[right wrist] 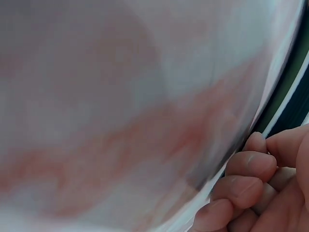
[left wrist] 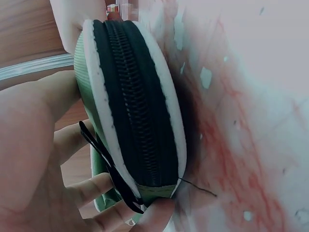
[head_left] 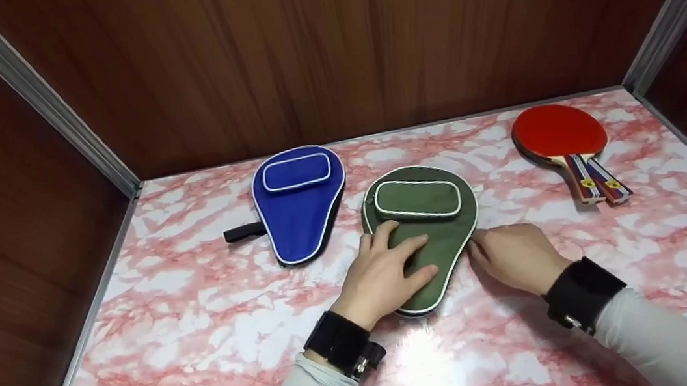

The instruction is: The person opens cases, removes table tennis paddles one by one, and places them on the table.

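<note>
An olive green table tennis bat case (head_left: 418, 236) with white piping and a raised front pocket lies flat on the table. My left hand (head_left: 386, 273) rests spread on its face and left side, thumb on the narrow lower part. In the left wrist view, a closed stretch of black zipper (left wrist: 133, 96) runs along the case's side, and a black strap (left wrist: 108, 164) lies by the fingers. At the right edge my right hand (head_left: 515, 257) has its fingers curled, thumb and forefinger pinching at the zipper band; the bit between them is hidden.
A blue bat case (head_left: 299, 208) with a black strap lies to the left. Two table tennis bats (head_left: 562, 133), the upper one with red rubber, are stacked at the back right. Wood-grain panels (head_left: 326, 51) enclose the pink-and-white marbled table (head_left: 207, 367) behind and at both sides.
</note>
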`<action>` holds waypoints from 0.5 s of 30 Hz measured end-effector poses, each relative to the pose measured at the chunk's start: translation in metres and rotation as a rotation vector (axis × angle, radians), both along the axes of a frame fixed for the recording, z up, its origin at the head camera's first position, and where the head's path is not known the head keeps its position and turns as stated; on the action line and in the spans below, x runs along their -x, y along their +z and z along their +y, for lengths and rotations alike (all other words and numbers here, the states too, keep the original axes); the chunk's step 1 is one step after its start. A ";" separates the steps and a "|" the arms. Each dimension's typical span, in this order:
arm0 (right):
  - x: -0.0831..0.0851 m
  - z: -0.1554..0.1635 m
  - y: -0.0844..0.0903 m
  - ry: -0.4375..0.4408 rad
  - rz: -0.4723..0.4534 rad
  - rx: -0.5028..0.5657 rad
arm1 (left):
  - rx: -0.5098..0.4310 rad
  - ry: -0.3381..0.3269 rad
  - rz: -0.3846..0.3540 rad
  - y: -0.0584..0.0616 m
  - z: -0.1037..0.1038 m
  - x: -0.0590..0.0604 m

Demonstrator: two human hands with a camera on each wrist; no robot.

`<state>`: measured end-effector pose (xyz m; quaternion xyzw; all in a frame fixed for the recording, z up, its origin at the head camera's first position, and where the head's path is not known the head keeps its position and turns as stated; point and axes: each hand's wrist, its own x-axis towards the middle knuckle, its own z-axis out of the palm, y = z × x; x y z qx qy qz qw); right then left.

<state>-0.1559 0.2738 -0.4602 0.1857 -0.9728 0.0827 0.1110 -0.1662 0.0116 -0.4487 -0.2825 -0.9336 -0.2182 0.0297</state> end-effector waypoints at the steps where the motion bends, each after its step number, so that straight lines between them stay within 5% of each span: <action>1: -0.002 -0.002 0.000 0.010 0.009 0.000 | -0.001 0.000 -0.001 0.000 0.000 0.000; 15: -0.028 -0.025 -0.001 0.115 0.071 -0.001 | -0.013 0.008 -0.013 -0.001 0.002 0.000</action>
